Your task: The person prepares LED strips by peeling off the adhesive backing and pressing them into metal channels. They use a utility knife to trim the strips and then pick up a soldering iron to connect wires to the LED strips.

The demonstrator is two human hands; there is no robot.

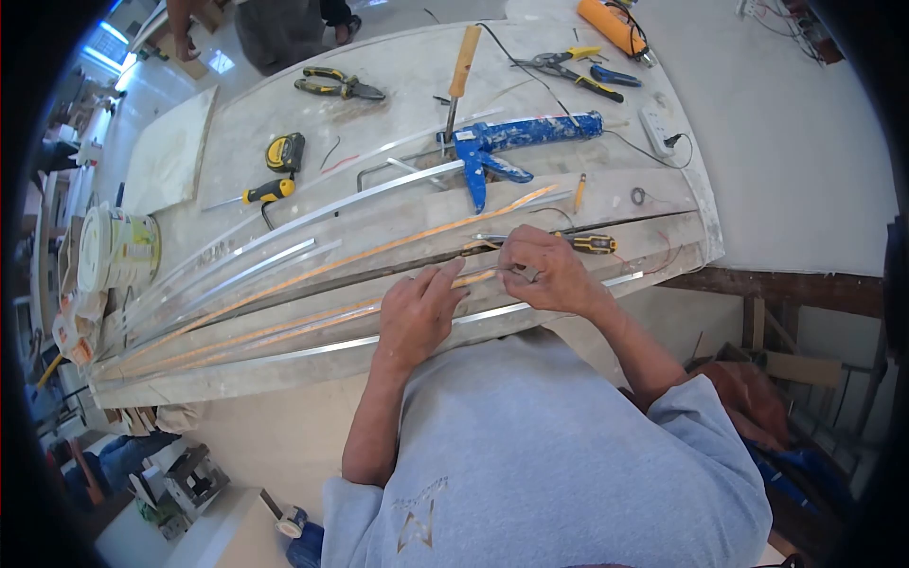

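Observation:
My left hand is closed around the strip with the orange line near its right end. Just right of it, my right hand pinches something small and thin at that end; its details are too small to make out. Behind my right hand lies a yellow and black screwdriver. A second orange-lined strip runs across the worktable farther back, and a bright metal strip lies along the front edge.
On the worktable lie a blue caulking gun, pliers, cutters, a tape measure, another screwdriver and a power strip. A white bucket stands at left. Another person's legs show beyond the table.

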